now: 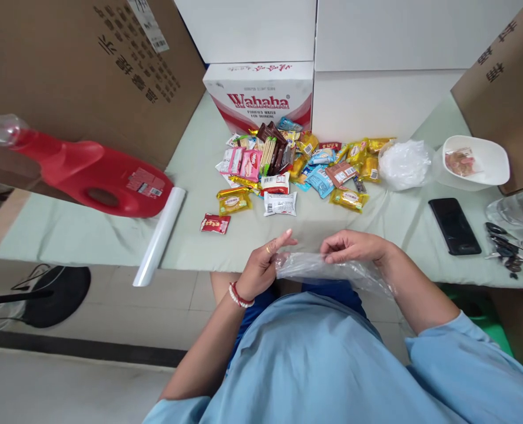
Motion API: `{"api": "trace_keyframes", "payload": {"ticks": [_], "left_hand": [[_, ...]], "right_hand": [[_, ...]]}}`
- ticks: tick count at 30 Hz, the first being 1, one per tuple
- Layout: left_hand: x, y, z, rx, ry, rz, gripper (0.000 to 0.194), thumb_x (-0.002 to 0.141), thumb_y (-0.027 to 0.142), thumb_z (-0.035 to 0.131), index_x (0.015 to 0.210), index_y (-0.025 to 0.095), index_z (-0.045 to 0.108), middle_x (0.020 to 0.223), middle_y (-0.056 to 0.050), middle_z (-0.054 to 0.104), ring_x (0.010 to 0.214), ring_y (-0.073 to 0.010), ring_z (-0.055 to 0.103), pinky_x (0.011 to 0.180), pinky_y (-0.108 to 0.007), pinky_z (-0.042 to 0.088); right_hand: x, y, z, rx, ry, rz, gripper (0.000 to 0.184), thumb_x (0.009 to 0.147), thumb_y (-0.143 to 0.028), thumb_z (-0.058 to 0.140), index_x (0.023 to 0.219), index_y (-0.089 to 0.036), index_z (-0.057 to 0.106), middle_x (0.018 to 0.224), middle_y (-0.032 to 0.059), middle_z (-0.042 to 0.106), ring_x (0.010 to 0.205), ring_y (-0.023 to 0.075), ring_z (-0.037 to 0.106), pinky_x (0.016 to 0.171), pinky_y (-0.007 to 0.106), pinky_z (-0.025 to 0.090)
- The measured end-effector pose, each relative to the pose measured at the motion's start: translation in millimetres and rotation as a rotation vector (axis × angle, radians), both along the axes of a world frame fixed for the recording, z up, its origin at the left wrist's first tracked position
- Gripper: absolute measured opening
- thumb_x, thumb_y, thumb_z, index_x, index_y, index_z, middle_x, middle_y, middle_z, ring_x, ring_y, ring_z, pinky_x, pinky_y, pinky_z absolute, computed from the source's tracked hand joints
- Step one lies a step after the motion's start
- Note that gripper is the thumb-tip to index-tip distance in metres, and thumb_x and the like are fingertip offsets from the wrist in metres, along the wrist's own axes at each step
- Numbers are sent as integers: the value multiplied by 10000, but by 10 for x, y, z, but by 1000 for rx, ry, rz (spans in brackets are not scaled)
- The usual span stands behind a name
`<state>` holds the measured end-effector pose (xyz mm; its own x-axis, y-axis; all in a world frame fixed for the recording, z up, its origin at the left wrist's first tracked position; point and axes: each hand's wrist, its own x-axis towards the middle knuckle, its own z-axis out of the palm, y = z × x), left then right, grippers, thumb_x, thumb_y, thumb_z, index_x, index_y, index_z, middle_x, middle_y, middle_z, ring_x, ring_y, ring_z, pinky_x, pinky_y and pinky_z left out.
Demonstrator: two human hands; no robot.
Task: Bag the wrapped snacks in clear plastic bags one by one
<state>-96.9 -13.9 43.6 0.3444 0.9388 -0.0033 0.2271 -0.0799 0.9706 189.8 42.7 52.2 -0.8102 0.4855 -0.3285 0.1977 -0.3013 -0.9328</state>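
Note:
A clear plastic bag point(327, 268) stretches between my hands at the table's near edge, above my lap. My left hand point(265, 262) holds one end of it, with the index finger sticking out. At the bag's upper edge, the curled fingers and thumb of my right hand point(354, 246) grip the film. Beyond both hands lies a heap of wrapped snacks: yellow packets point(348, 199), a pink packet point(250, 164), a blue packet point(320, 180), a white packet point(280, 204) and dark brown sticks point(283, 154). One small red packet point(215, 224) lies apart on the left.
Left are a red jug point(106, 176) and a white roll point(159, 235). A Wahaha carton point(261, 97) stands behind the snacks. Right are bunched white plastic point(405, 165), a white bowl point(495, 162), a black phone point(454, 226), keys point(504, 241) and a clear bottle point(509, 211).

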Motion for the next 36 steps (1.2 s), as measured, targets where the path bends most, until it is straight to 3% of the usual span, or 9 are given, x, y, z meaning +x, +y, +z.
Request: {"api": "trace_keyframes", "payload": {"ticks": [3,5,9,17,22,24,28,32,36], "left_hand": [[6,25,-46,-74,53,102,468,887,409,710,1309,212,669,1072,-93,753,623,-103,582,610,-212,452],[-6,41,-72,-77,121,133,305,909,457,664,959,170,757,812,-46,713,630,-118,553,624,-213,425],[-39,48,-121,-166,152,126,560,967,586,506,609,172,623,581,-12,577,576,-123,480,607,-233,376],[-91,39,-400,-361,158,213,575,931,665,498,599,199,552,519,22,465,505,-124,377,536,-257,311],[13,-9,-453,231,661,561,268,885,331,645,1087,159,680,1091,-151,669,997,-286,608,889,-422,468],[100,-34,-435,458,777,436,296,919,208,584,1201,174,670,1232,-179,652,1202,-317,564,1014,-477,418],[243,-94,-527,674,792,-54,314,960,101,487,1158,210,704,1238,-122,708,1266,-265,575,1010,-426,428],[270,-207,-796,739,787,-124,343,965,102,498,1236,197,686,1313,-134,703,1289,-251,585,1006,-419,436],[244,-269,-957,696,759,-139,408,963,106,495,1335,196,636,1353,-148,685,1265,-250,602,971,-419,449]], "right_hand": [[26,53,-44,63,-27,-157,431,775,-557,808,897,-147,752,761,3,690,666,123,571,618,220,448],[69,81,-90,82,-51,-195,435,776,-563,802,892,-148,741,753,2,677,658,120,553,616,222,432],[142,104,-174,140,-88,-321,425,784,-574,788,857,-160,720,707,-16,622,621,108,486,581,219,374],[251,260,-312,499,-131,-780,319,786,-511,794,894,-221,719,807,16,641,685,163,526,646,291,432],[231,395,-486,824,-239,-678,131,833,-339,689,835,-222,747,865,51,672,819,212,606,789,361,475],[169,407,-501,838,-215,-628,144,844,-309,640,801,-228,751,882,60,699,854,222,642,831,386,490],[59,338,-273,784,-114,-618,231,907,-348,588,771,-257,751,939,61,760,915,232,691,917,428,507],[140,233,28,749,-58,-480,277,935,-393,590,738,-276,745,982,57,780,944,248,696,938,439,507],[445,251,-84,746,-247,-324,233,891,-328,577,741,-255,739,921,60,768,902,254,677,889,424,510]]}}
